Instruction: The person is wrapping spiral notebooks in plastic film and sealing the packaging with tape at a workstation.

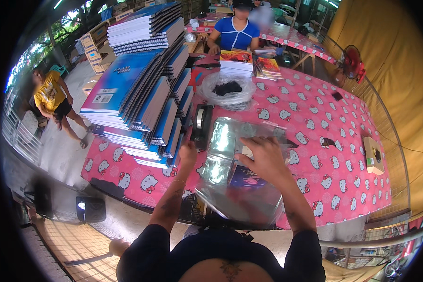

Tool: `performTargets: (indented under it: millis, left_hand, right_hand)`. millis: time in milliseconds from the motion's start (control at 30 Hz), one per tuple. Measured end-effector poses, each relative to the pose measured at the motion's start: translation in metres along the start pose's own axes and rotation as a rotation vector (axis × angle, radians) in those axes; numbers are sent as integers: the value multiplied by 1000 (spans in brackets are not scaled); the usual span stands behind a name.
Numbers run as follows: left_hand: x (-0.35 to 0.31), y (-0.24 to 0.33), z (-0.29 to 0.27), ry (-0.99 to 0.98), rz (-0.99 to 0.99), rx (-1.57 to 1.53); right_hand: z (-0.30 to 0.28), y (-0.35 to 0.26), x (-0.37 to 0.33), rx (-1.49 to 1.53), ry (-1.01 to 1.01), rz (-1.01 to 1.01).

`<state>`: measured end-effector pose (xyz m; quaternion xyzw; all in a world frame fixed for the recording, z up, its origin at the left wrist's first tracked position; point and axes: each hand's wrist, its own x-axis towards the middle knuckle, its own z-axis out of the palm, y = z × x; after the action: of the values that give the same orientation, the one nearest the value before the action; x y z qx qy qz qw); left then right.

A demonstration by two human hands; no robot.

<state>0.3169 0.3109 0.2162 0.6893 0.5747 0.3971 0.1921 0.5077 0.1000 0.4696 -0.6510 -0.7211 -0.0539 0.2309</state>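
Note:
Clear plastic sleeves (221, 141) lie in front of me, glossy with reflections. Under the plastic shows a dark blue-purple printed cover (246, 177). My right hand (263, 157) rests on the plastic with its fingers spread, and a small pale patch shows between thumb and forefinger. Curled closed, my left hand (188, 154) is between the notebook pile and a black tape dispenser (202, 124); its fingertips are hidden. Beside it rises a tall, staggered stack of blue spiral notebooks (122, 82).
The pink patterned tablecloth (315, 145) covers the table. Farther off are a plastic bag with black contents (228, 88), booklet stacks (236, 63) and a seated person in blue (238, 34). A small box (373, 156) sits right; a person in yellow (51, 94) stands left.

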Motion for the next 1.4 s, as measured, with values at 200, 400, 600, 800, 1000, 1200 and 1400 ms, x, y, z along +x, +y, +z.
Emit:
performTargets:
  millis: [200,400,600,800,1000,1200,1400]
  left_hand:
    - [-8,38,-38,-159,264,-198]
    - [4,163,-89,-853,290,-1064]
    - [42,193,-94,-941,764,-716]
    - [43,204,-90,-1068,620,-628]
    - [10,225,-54,-889,853,-557]
    - [-10,224,-36,-732,931,-484]
    - [1,194,-81,-832,496,-802]
  right_hand:
    - [7,-1,-2,-46,45,3]
    - [-1,-11,6,17,-68,60]
    - [-14,-1,-2,53,-225,122]
    - [-37,42,-58,-83,131,-43]
    - [9,88,-112,414,167,217]
    - [35,77,-114,220,-45,23]
    - [12,52,-104,381,168,80]
